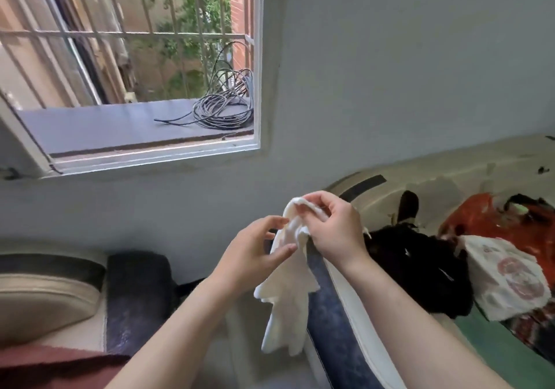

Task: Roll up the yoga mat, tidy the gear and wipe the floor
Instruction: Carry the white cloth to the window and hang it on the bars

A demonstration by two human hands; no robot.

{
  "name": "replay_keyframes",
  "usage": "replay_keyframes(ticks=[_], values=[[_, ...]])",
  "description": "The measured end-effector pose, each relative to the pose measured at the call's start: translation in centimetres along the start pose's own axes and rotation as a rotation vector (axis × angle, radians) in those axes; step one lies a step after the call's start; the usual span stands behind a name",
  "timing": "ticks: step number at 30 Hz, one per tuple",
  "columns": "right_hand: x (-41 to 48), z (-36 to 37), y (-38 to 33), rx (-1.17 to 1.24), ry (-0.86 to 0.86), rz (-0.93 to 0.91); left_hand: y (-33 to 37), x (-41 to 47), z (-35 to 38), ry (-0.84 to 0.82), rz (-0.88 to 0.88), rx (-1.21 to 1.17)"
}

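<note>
— Setting first?

— Facing a pale wall (405,73), with a barred window (260,88) set in the upper left. Low and to the left beneath the window, a dark cushion (135,298). Below and well to the right of the window, an untidy heap: black fabric (414,268), a red bag (480,217) and a printed white bag (507,280). On the window's sill, at its right end, a coil of cable (223,109).

— Progress on the task?

— Judged to be preparing for the wipe, no further. No floor in view, so no wiping confirmed. No mat identified with certainty. Noted a dark blue band (333,328) with a pale edge, below and right of the window and behind the cloth; possibly the mat, not verifiable. Heap right of the window not yet tidied. Rolling and tidying unconfirmed, wiping outstanding.

— Whereabouts of the cloth?

— White cloth (288,292) held in the air, below and just right of the window's lower right corner. Bunched at the top, hanging limp, ragged along the bottom edge.

— Hands?

— Both forearms angled up toward the window's lower right corner, meeting at the cloth. Right hand (333,232), farther from the window and the higher of the two: back toward the camera, fingers curled, pinching the bunched top of the cloth. Left hand (255,253), nearer the window and slightly lower: palm turned toward the cloth, thumb and forefinger closed lightly on its side edge. Grip there judged loose, more steadying than carrying.
</note>
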State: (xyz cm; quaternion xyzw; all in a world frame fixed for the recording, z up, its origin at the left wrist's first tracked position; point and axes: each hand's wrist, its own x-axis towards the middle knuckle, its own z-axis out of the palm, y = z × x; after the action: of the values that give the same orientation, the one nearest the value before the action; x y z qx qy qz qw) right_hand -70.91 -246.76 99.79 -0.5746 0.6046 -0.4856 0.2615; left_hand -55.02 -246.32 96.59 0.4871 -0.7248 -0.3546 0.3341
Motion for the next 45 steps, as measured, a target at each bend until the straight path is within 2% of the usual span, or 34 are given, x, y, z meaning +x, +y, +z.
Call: replay_keyframes(ticks=[9,18,22,27,33,41,45], values=[[18.2,9.0,-1.6,0.23,-0.106,-0.128,-5.0,14.0,-5.7,0.434,-0.121,0.117],[33.7,14.5,-2.0,0.294,-0.293,-0.149,-7.7,24.5,-15.1,0.703,-0.204,0.138],[37.6,17.8,-2.5,0.304,-0.402,-0.146,-8.5,27.0,-19.5,0.752,-0.21,0.17],[41.9,21.4,-4.7,0.441,-0.462,-0.093,-9.1,30.8,-25.4,0.761,-0.178,0.234],[48.0,26.0,-10.4,0.54,-0.38,-0.149,-9.6,38.0,-33.5,0.803,-0.01,0.252],[56.7,31.3,-19.6,0.667,-0.271,-0.087,-9.3,48.7,-45.1,0.853,0.177,0.209],[60.1,32.8,-23.2,0.664,-0.214,-0.16,-8.9,52.7,-49.6,0.849,0.266,0.235]])
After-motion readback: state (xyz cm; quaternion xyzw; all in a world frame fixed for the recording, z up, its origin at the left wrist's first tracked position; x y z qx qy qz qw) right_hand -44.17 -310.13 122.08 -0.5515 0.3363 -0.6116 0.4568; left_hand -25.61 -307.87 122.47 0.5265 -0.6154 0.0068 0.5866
